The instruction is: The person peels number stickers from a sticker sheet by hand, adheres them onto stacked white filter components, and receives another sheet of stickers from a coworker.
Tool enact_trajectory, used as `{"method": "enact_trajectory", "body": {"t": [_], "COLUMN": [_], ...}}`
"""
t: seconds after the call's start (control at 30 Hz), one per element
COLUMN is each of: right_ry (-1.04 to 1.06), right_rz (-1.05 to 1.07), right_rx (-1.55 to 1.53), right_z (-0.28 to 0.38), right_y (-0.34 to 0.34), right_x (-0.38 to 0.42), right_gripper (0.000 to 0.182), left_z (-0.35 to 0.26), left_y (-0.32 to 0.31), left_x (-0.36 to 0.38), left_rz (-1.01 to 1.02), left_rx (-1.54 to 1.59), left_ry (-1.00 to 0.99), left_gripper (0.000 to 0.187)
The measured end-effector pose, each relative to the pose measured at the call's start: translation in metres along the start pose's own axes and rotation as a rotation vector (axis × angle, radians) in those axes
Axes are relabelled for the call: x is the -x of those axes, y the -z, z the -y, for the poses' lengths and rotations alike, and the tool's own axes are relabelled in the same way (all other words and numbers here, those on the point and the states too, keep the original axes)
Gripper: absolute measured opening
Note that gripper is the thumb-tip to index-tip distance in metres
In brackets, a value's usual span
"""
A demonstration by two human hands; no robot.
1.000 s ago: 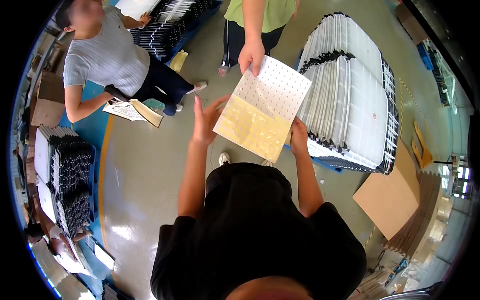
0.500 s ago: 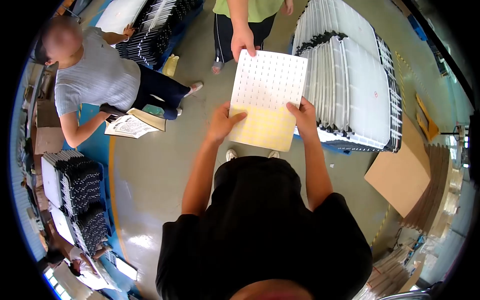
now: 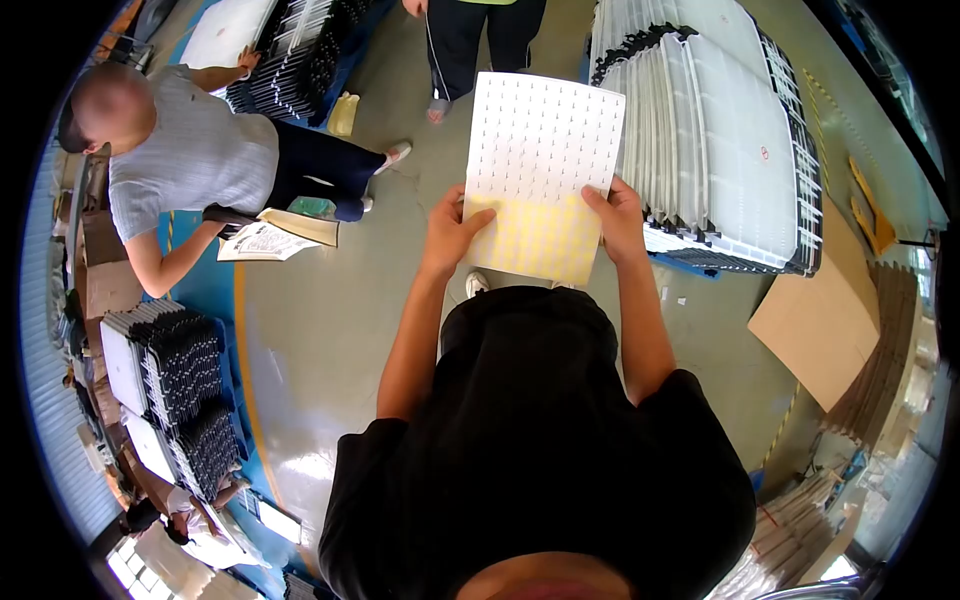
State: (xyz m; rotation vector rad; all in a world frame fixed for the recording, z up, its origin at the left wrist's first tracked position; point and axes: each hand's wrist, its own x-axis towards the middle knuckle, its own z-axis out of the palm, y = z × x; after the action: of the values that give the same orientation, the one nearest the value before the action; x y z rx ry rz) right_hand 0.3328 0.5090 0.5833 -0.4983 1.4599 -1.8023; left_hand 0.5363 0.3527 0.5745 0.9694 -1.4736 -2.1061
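Observation:
A flat sheet, white with rows of small dark marks on its upper part and a yellow grid on its lower part, is held out in front of my body. My left hand grips its left edge, thumb on top and fingers behind. At the right edge my right hand pinches it the same way. The undersides of the sheet and of my fingers are hidden.
A person in grey at the left holds papers and touches a stack. Another person's legs stand beyond the sheet. White panel stacks rise at the right, near brown cardboard; more stacks stand left.
The other person's hand at the top of the sheet has let go and moved away. The sheet is now held only by my two hands. The view has shifted slightly.

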Motion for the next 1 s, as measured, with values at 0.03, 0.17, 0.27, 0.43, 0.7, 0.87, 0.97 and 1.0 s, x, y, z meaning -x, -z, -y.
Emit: {"method": "enact_trajectory", "body": {"t": [0.03,0.17,0.27,0.43,0.7,0.87,0.97,1.0], "right_ry": [-0.004,-0.009,-0.014,-0.001,0.008,-0.018,-0.062,-0.05], "right_rz": [-0.01,-0.065,-0.077,-0.078,0.028,0.088,0.123,0.116], "right_rx": [-0.011,-0.031,-0.045,-0.058,0.007,-0.066,-0.065,-0.063], "right_z": [0.0,0.005,0.009,0.014,0.018,0.008,0.007,0.007], "right_y": [0.002,0.003,0.007,0.008,-0.003,-0.022,-0.039,-0.042], "right_x": [0.0,0.004,0.005,0.006,0.006,-0.004,-0.01,-0.011], "right_gripper": [0.03,0.03,0.029,0.027,0.032,0.034,0.031,0.031], "left_z": [-0.004,-0.008,-0.009,-0.014,0.005,-0.001,0.008,0.005], "left_y": [-0.001,-0.004,-0.004,0.003,0.035,0.061,0.081,0.081], "left_x": [0.003,0.009,0.012,0.016,0.003,0.01,0.009,0.009], "left_rz": [-0.009,-0.047,-0.042,-0.053,-0.031,0.064,0.095,0.052], "left_rx": [-0.025,0.002,0.097,0.092,0.118,0.371,0.452,0.342], "left_ry": [0.02,-0.034,-0.041,-0.028,-0.258,-0.204,-0.227,-0.195], "left_gripper": [0.038,0.035,0.034,0.025,0.029,0.032,0.03,0.032]}}
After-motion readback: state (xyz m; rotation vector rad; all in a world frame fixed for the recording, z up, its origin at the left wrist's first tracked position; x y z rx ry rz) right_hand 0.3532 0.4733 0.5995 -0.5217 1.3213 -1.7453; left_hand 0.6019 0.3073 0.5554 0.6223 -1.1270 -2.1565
